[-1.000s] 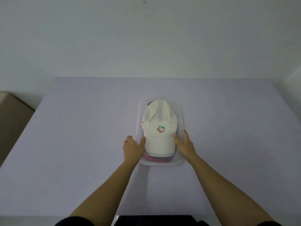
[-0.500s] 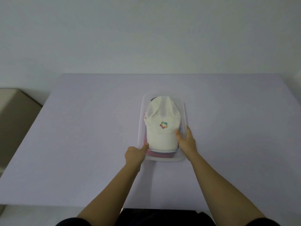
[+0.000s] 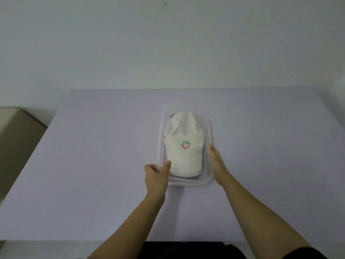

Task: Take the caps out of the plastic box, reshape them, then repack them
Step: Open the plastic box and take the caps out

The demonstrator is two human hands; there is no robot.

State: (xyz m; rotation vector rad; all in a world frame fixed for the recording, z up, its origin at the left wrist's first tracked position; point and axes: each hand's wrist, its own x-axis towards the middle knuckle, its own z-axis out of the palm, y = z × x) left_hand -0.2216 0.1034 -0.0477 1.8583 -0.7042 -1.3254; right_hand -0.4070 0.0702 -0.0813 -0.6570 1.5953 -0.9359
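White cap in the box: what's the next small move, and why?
Probably lift the white cap out by its brim with the right hand. It tops the stack in the plastic box; the left hand grips the near-left rim, the right lies flat along the right wall, so neither holds it.

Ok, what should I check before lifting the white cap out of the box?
1. Is the box steadied: ok. The left hand grips its near-left rim; the right hand lies flat against its right wall.
2. Is the white cap reachable: ok, it lies on top, brim toward the person.
3. A hand free for the lift: not ok, both are on the box.
4. Count of caps underneath: cannot tell, only edges show.
5. Space on the table to set it down: ok, bare surface left of the box.
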